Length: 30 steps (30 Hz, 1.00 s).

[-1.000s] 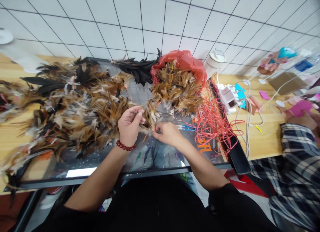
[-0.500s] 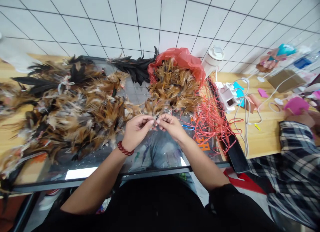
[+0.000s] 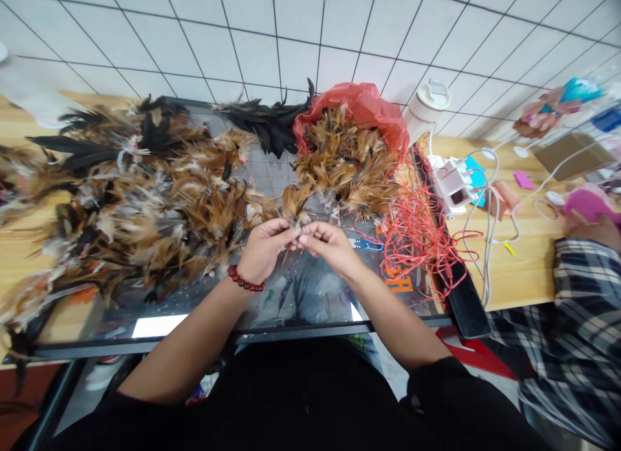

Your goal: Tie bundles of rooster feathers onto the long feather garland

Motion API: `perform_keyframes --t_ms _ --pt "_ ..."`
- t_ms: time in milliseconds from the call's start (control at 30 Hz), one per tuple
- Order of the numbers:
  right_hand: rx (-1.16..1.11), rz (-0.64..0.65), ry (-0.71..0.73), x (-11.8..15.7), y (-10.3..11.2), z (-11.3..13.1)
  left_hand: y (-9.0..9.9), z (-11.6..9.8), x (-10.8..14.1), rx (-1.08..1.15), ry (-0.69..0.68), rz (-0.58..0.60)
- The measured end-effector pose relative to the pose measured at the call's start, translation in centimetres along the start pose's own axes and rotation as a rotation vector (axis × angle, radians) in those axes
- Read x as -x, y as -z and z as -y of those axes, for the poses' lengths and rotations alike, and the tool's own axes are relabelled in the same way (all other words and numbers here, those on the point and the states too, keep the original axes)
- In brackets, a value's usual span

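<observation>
Bare left hand (image 3: 264, 250) and right hand (image 3: 330, 245), fingers of both pinched together on a small feather bundle (image 3: 294, 204), red cords (image 3: 412, 234) at three o'clock, feather pile (image 3: 167, 218) at nine

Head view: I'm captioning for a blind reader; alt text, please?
Bare left hand and right hand meet at the base of a small brown feather tuft above a dark glossy tabletop. Left lies a brown-and-black feather heap; right, tangled thin red string.
</observation>
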State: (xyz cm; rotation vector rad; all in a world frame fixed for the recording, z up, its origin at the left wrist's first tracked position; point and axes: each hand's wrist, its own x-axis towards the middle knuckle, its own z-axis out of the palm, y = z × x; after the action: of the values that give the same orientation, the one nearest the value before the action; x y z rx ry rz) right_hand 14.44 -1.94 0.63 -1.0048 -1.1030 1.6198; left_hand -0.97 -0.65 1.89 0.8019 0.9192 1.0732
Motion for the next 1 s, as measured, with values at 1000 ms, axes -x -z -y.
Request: perform_keyframes --t_ms 1000 --pt "0.369 -0.122 0.170 0.1 0.4 -0.7 0.3 1.1 -0.2 -0.243 -0.265 -0.146"
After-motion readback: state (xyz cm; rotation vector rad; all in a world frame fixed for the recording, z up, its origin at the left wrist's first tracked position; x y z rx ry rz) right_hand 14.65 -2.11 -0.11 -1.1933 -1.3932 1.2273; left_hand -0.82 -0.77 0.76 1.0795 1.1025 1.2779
